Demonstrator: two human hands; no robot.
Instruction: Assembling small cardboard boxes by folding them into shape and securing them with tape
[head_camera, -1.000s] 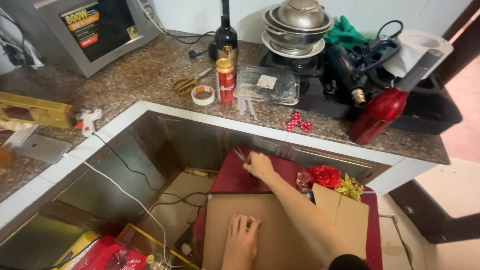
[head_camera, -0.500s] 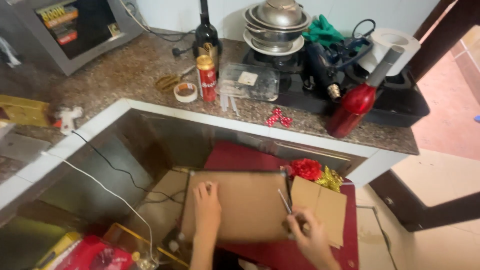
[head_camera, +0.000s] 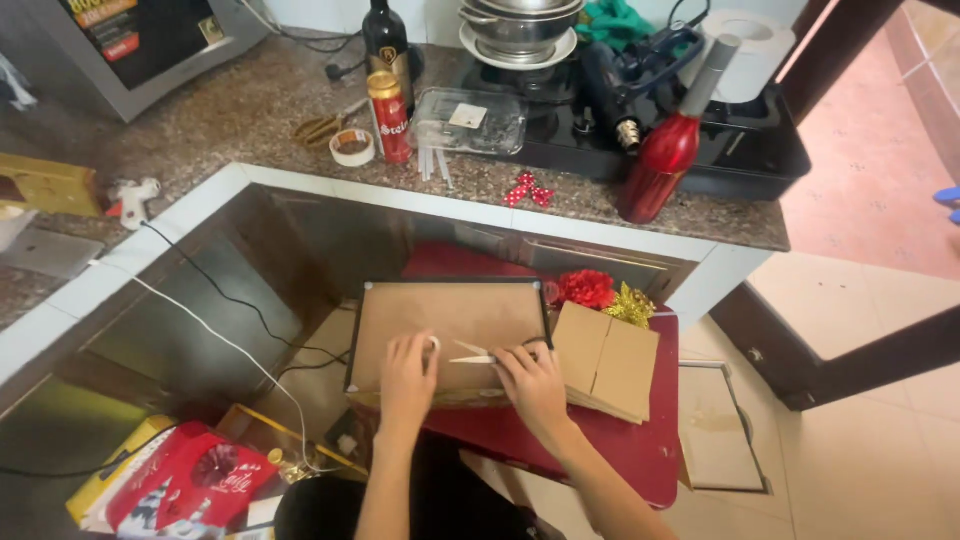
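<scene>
A brown-backed picture frame (head_camera: 450, 325) is lying face down on the red tabletop (head_camera: 640, 450), its backing board seated inside the black edge. Both hands are pressing on its near edge. The right hand (head_camera: 530, 380) is closing its grip on scissors (head_camera: 478, 355); the left hand (head_camera: 408, 372) is resting flat, fingers apart. Right of the frame, a cardboard box (head_camera: 608, 362) is waiting, untouched.

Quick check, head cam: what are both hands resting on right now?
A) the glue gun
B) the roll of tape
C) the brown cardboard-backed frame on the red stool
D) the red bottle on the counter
C: the left hand and right hand both lie on the brown cardboard-backed frame, with a small pale tool between them; the red bottle stands untouched on the counter.
</scene>
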